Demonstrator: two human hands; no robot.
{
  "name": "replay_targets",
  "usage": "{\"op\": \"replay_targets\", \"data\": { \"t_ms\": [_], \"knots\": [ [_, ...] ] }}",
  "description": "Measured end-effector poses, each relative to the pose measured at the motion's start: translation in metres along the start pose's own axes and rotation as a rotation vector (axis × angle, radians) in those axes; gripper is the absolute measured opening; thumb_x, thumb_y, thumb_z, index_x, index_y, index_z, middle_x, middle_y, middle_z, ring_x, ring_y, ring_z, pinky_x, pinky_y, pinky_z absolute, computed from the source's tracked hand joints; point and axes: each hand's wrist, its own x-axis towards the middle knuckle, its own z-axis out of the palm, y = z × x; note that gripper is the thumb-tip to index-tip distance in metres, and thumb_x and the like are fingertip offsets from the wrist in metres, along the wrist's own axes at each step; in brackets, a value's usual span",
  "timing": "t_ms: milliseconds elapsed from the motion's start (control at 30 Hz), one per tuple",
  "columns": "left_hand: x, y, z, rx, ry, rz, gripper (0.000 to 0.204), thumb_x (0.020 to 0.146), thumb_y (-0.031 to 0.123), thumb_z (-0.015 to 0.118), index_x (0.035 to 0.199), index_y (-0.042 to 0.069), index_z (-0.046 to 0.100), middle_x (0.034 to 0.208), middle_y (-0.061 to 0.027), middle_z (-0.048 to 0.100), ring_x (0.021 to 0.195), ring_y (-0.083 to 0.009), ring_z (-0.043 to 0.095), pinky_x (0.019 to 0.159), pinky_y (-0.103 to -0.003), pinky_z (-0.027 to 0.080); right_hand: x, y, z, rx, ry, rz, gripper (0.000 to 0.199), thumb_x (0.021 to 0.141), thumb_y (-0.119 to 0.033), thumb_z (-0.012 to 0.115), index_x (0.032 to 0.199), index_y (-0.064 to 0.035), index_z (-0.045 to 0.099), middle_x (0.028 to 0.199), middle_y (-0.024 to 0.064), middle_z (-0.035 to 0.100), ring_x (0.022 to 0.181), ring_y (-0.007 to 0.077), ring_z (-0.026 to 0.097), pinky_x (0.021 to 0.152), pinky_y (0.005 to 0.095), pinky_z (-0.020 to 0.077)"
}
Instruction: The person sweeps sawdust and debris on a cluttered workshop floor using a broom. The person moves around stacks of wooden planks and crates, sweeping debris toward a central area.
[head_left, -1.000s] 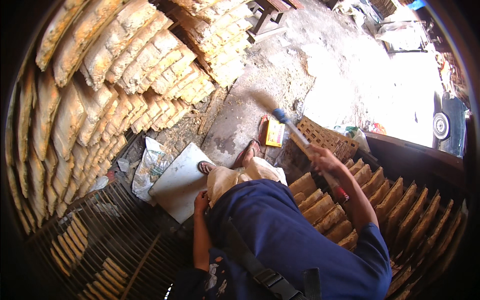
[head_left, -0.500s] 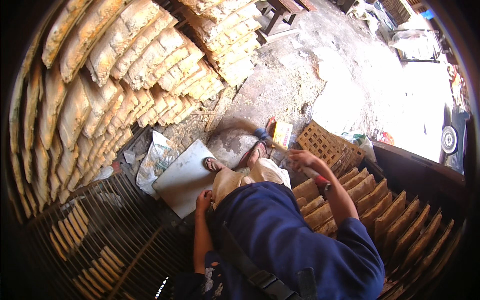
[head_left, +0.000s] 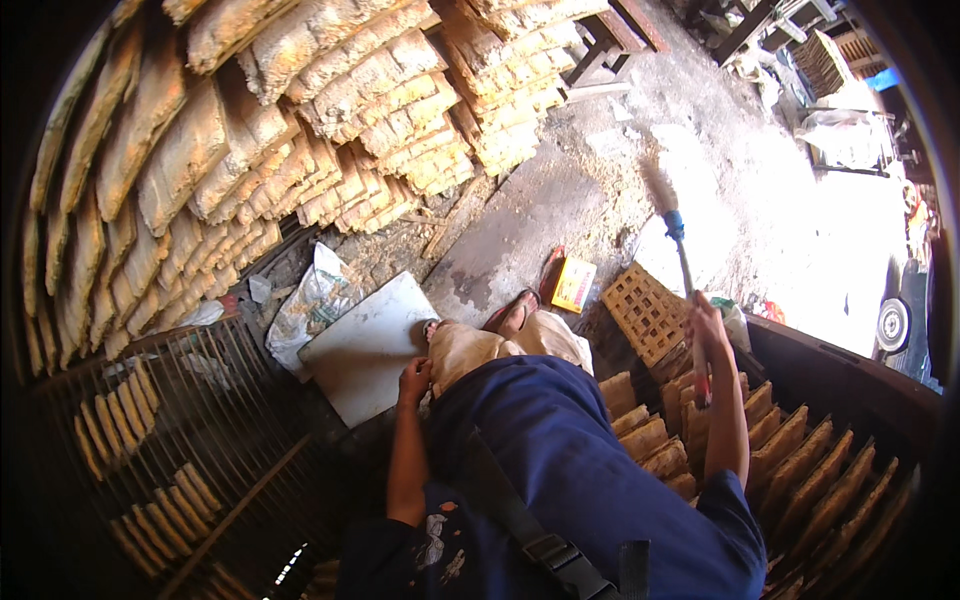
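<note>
My right hand (head_left: 706,328) grips the handle of a brush (head_left: 685,265), held out over the floor on the right. Its handle is pale with a red end, a blue band wraps its neck, and the blurred tan bristle head (head_left: 658,185) points away from me. My left hand (head_left: 415,380) hangs beside my beige shorts (head_left: 470,352), fingers curled in, with nothing visible in it. Tan rough slabs (head_left: 790,440) stand on edge in rows behind my right arm. More slabs (head_left: 370,90) are stacked in tiers at the far left.
A white board (head_left: 365,350) and a crumpled plastic sack (head_left: 310,300) lie left of my feet. A yellow box (head_left: 574,284) and a brown lattice crate (head_left: 645,315) sit ahead to the right. Dark rack bars (head_left: 250,400) run at lower left. Farther off stands a wooden bench (head_left: 625,30).
My right hand has swung the brush from across my feet outward to the right, so its head now points away. My left hand stays by my thigh. The whole view has shifted slightly.
</note>
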Motion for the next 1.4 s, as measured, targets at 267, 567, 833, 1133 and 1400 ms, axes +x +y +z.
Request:
{"op": "replay_targets", "data": {
  "t_ms": [267,567,833,1133,1400],
  "knots": [
    [0.001,-0.029,-0.025,-0.084,-0.075,-0.007,0.035,0.086,0.034,0.06,0.106,0.006,0.064,0.09,-0.0109,0.069,0.076,-0.0188,0.066,0.071,-0.033,0.052,-0.094,-0.041,0.129,0.03,-0.519,0.01,0.055,0.093,-0.018,0.053,0.144,-0.0119,0.033,0.073,0.0012,0.055,0.056,0.0093,0.05,0.046,0.0245,0.0456],
    [-0.019,-0.116,-0.089,-0.185,-0.021,-0.061,0.036,0.089,0.036,0.056,0.105,0.006,0.063,0.091,-0.0107,0.068,0.079,-0.0238,0.067,0.077,-0.036,0.051,-0.059,-0.061,0.391,-0.109,-0.992,0.043,0.044,0.092,-0.024,0.055,0.132,-0.0086,0.046,0.079,0.0016,0.055,0.061,0.0119,0.053,0.051,0.0291,0.0456],
    [-0.037,-0.291,-0.125,0.218,-0.103,0.025,0.037,0.089,0.038,0.054,0.106,0.006,0.063,0.095,-0.0127,0.069,0.086,-0.027,0.066,0.081,-0.039,0.05,-0.076,-0.038,0.401,0.087,-0.667,0.196,0.037,0.093,-0.022,0.049,0.13,-0.015,0.049,0.066,0.0016,0.053,0.05,0.0119,0.052,0.043,0.0265,0.0457],
    [0.015,-0.307,-0.183,0.117,-0.051,0.014,0.038,0.088,0.039,0.054,0.106,0.006,0.063,0.096,-0.0153,0.068,0.092,-0.0295,0.065,0.082,-0.041,0.049,-0.123,0.01,0.276,0.25,-0.131,0.157,0.023,0.094,-0.018,0.046,0.117,-0.0164,0.046,0.065,-0.001,0.046,0.047,0.0075,0.043,0.039,0.0223,0.0392],
    [0.041,-0.229,-0.208,-0.207,-0.033,0.041,0.036,0.086,0.04,0.058,0.1,0.007,0.066,0.092,-0.0134,0.069,0.087,-0.0287,0.066,0.077,-0.038,0.051,-0.202,-0.014,0.312,0.065,-0.075,0.164,0.036,0.091,-0.014,0.052,0.126,-0.0117,0.05,0.066,0.0007,0.05,0.051,0.0092,0.049,0.044,0.0239,0.0431]
  ]
}}
